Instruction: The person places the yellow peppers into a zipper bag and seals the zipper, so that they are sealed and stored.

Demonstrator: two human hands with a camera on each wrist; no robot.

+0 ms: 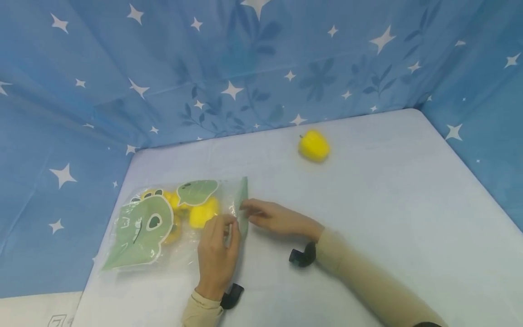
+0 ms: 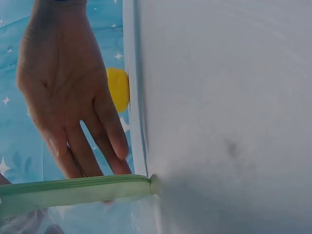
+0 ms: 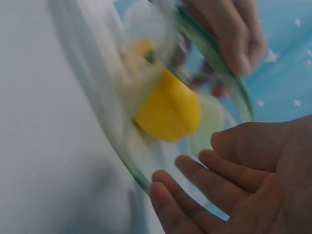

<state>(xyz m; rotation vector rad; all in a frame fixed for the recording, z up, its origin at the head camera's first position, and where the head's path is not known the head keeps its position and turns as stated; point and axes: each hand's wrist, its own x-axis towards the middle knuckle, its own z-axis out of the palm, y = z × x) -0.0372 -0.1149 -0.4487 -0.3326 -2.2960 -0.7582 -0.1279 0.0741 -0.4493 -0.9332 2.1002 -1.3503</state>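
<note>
A clear zip bag with green dinosaur print lies on the table's left side, its mouth towards the right. Several yellow peppers are inside, one close to the mouth in the right wrist view. My left hand pinches the green edge of the opening, seen also in the right wrist view. At the mouth is my right hand, its fingers extended and holding nothing. The left wrist view shows that palm above the green zip strip.
Another yellow pepper lies near the table's back edge, right of centre. Blue star-patterned curtains stand behind and beside the white table. Dark wrist-worn devices sit at both sleeves.
</note>
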